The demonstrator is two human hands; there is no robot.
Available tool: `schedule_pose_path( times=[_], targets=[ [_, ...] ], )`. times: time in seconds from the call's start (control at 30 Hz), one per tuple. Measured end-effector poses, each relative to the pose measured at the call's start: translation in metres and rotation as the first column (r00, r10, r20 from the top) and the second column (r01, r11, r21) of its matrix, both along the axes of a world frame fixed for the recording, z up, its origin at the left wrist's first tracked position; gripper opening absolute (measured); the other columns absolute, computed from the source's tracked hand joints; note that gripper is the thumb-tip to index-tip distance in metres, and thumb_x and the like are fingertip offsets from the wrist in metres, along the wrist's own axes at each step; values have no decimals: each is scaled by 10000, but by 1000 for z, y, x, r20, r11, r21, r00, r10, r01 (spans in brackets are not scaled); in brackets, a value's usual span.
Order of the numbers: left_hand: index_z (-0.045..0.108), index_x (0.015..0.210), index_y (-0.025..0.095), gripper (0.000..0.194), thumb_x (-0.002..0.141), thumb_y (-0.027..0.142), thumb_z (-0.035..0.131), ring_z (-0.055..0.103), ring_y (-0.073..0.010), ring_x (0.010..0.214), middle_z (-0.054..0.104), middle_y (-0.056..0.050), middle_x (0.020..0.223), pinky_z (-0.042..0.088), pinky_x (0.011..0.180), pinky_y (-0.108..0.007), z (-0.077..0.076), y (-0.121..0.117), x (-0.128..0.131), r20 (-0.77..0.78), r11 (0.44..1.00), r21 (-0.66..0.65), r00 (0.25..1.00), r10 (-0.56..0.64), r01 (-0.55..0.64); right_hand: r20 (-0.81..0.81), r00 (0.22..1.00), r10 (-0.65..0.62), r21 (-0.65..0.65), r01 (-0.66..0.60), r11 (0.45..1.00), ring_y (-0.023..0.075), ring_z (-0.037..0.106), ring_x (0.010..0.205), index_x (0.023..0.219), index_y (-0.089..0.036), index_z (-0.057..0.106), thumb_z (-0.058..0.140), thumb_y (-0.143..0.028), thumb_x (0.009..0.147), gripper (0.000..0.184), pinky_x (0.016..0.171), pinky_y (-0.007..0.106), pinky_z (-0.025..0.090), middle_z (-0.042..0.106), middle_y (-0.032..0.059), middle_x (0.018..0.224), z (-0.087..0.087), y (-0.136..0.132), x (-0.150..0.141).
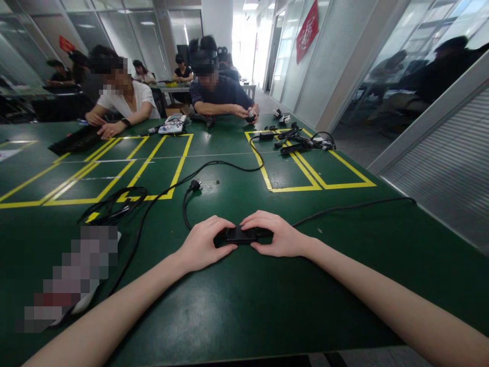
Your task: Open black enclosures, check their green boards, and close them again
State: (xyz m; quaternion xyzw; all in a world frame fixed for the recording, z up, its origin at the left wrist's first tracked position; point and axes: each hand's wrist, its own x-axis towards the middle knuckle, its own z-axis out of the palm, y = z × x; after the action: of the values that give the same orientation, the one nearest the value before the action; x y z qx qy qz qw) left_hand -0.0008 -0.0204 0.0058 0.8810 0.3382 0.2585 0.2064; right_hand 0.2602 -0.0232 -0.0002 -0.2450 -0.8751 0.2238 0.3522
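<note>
Holds the black power adapter (241, 235) at its two ends, gripping with curled fingers of left hand (204, 243) and right hand (282, 237). Has it between both thumbs at the near edge and the fingertips at the far edge, at the green table (344, 285). Far beyond the adapter, to the right, shows white characters on red pennant (307, 31), too blurred for reading. Looks flat, rectangular and dark, partly hidden at the ends. Beyond the adapter, to the left, lies also black plug (195, 186).
</note>
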Motion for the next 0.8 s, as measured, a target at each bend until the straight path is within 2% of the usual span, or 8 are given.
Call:
schedule_pose_path(
  times=[0.13, 0.23, 0.37, 0.47, 0.63, 0.8],
  targets=[
    [651, 1110, 209, 235, 901, 298, 713, 678, -222, 920, 732, -54, 1001, 548, 826, -348, 0, 0, 1, -6, 999, 42, 1000, -15, 15, 65, 998, 1, 5, -1, 1000, 243, 682, 1044, 1254, -220, 648, 703, -141, 822, 443, 908, 399, 576, 727, 105, 1140, 1, 1, 1],
    [630, 1161, 209, 238, 942, 298, 662, 672, -239, 974, 729, -74, 1062, 552, 872, -377, 1, -1, 2, -43, 997, 67, 998, -43, 46, 161, 986, -33, 66, 23, 998, 260, 671, 1011, 1308, -173, 609, 685, -167, 821, 493, 868, 404, 578, 712, 133, 1131, 0, 1, -1],
    [583, 1260, 206, 293, 977, 280, 605, 658, -260, 1059, 704, -102, 1168, 555, 934, -412, -1, -3, 4, -76, 991, 107, 995, -70, 78, 335, 937, -101, 155, 51, 987, 283, 674, 954, 1361, -101, 554, 630, -195, 833, 542, 828, 422, 576, 693, 164, 1113, 0, -1, -5],
    [561, 1278, 192, 294, 999, 280, 573, 650, -267, 1076, 692, -116, 1184, 558, 945, -421, -3, -3, 5, -85, 990, 120, 994, -67, 77, 387, 912, -133, 177, 69, 982, 273, 682, 906, 1393, -89, 520, 613, -228, 853, 565, 793, 399, 571, 692, 154, 1079, -1, -2, -7],
    [567, 1245, 200, 264, 996, 288, 567, 653, -260, 1068, 693, -111, 1178, 556, 939, -413, 1, -4, 5, -64, 990, 117, 996, -66, 73, 424, 895, -139, 119, 97, 988, 274, 718, 942, 1383, -104, 525, 640, -258, 869, 549, 811, 377, 560, 724, 147, 1096, -1, 0, -6],
    [576, 1209, 209, 348, 896, 302, 696, 677, -248, 988, 708, -73, 1092, 568, 867, -377, 0, -3, 5, -74, 989, 137, 996, -54, 63, 506, 856, -105, 44, 96, 994, 277, 734, 997, 1338, -117, 562, 638, -234, 889, 470, 829, 361, 550, 740, 157, 1165, 2, 0, -6]
  ],
)
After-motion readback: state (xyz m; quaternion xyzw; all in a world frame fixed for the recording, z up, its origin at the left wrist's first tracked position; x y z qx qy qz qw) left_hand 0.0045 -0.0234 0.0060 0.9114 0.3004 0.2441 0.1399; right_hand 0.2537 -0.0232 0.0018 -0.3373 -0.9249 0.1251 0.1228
